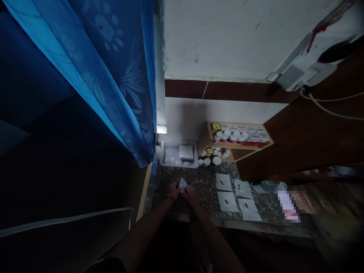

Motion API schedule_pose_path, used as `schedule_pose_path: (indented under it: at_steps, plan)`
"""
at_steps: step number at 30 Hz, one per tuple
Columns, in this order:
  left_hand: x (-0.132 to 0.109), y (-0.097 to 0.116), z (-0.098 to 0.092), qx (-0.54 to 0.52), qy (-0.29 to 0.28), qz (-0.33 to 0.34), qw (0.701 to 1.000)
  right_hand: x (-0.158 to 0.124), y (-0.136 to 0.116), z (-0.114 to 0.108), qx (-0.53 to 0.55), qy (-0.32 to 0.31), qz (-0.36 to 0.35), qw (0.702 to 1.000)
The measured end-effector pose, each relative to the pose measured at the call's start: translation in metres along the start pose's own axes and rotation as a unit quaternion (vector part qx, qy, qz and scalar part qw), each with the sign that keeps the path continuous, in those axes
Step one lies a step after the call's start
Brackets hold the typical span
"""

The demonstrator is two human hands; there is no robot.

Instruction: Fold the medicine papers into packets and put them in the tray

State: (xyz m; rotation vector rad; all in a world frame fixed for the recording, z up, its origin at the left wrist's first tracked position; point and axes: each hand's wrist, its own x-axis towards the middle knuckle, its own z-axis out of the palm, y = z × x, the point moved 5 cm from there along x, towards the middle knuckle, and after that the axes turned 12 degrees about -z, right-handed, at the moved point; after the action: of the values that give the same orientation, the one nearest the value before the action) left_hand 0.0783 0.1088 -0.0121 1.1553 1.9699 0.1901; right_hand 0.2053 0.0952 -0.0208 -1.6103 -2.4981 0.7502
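On the speckled granite surface (200,182), left grip (173,190) and right grip (191,196) pinch a small white paper (182,185); four white paper squares (231,204) lie flat, spaced apart, apparently keeping their dark-red pills (226,201) separate.

1. The tabletop (199,184) is speckled granite, polished and faintly glossy.
2. The sheets (223,182) lying on the tabletop are matt white paper.
3. The tray (182,165) at the tabletop's back edge is translucent plastic.
4. The shelf (256,146) above the tabletop is smooth, pale wood.
5. The bottle caps (234,136) on that shelf are glossy white plastic.
6. The curtain (122,94) beside the tabletop is soft blue cloth.
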Motion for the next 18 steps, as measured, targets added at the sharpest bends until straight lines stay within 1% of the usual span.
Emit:
schedule_pose_path:
  at_steps: [4,9,12,15,16,18]
  plan:
    - [-0.004,0.005,-0.004,0.036,-0.007,0.010,0.999,-0.002,-0.007,0.005,-0.048,-0.020,-0.054,0.997]
    - [-0.002,0.001,0.001,0.057,-0.009,0.006,0.998,-0.008,-0.006,0.016,-0.105,-0.028,-0.114,0.987]
    - [0.003,0.002,0.002,0.013,0.008,0.002,1.000,-0.009,0.000,0.021,-0.121,0.000,-0.137,0.983]
    - [0.011,0.010,0.001,-0.050,0.014,-0.005,0.999,-0.008,0.005,0.025,-0.125,0.036,-0.153,0.980]
    - [0.014,0.013,0.001,-0.051,0.005,-0.009,0.999,-0.008,0.007,0.026,-0.124,0.042,-0.157,0.979]
    - [0.020,0.020,0.001,-0.013,-0.020,-0.017,1.000,-0.008,0.011,0.029,-0.119,0.044,-0.161,0.979]
